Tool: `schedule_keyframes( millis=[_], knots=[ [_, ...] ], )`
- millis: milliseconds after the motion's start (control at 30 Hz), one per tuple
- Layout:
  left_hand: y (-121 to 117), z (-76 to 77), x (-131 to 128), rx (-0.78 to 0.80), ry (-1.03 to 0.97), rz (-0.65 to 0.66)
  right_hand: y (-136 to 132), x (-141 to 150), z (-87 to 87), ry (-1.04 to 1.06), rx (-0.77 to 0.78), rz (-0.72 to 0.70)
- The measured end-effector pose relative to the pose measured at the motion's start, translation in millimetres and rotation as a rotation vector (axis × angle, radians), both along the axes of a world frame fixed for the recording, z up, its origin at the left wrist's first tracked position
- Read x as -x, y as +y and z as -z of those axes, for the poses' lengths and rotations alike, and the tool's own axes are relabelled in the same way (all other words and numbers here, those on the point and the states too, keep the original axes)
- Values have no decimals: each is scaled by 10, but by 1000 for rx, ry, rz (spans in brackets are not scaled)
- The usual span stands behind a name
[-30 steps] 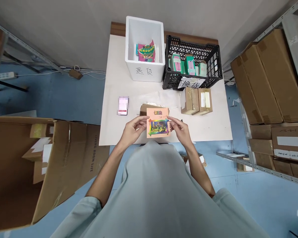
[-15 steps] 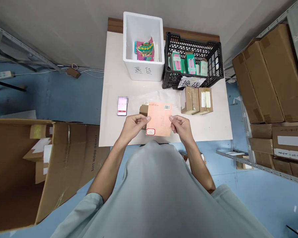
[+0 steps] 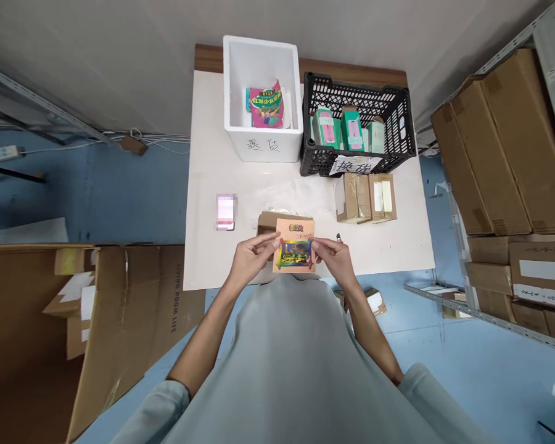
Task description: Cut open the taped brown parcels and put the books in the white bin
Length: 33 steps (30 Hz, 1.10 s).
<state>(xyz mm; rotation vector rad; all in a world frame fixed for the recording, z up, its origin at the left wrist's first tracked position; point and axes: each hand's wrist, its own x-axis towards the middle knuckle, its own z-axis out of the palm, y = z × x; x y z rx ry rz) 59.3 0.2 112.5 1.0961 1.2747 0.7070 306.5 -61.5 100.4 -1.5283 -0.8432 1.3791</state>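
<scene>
A thin peach-coloured book [image 3: 294, 246] with a rainbow-framed picture on its cover is held level close to my body. My left hand [image 3: 253, 259] pinches its left edge, and my right hand [image 3: 333, 258] pinches the right edge. Partly hidden behind the book lies a brown cardboard box [image 3: 271, 219] on the white table [image 3: 203, 259]. Left of it rests a phone [image 3: 226, 211] with a pink-white, blurred screen. A small dark object with some red [image 3: 338, 237] shows just beyond my right hand; I cannot make out its kind.
At the table's back stand a white foam box [image 3: 271, 145] with colourful books inside and a black plastic crate [image 3: 314, 160] with green boxes. Two small cartons [image 3: 365, 197] sit before the crate. A large open carton [image 3: 143, 296] is at left; shelving with boxes [image 3: 504, 148] at right.
The book was turned over to its plain back with a barcode half a second ago, and now its picture cover faces up again. Both hands keep hold of its edges.
</scene>
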Motion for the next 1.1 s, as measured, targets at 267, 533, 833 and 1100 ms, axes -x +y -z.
schedule_keyframes(
  millis=[267, 533, 833, 1100],
  knots=[
    [104, 191, -34, 111, -133, -76, 178, 63, 215, 54, 17, 46],
    [714, -31, 128, 116, -149, 146, 952, 135, -57, -54, -40, 73],
    [1732, -1306, -66, -765, 38, -169, 2179, 30, -995, -30, -538, 48],
    [1481, -299, -68, -478, 129, -76, 1884, -413, 509, -107, -63, 69]
  ],
)
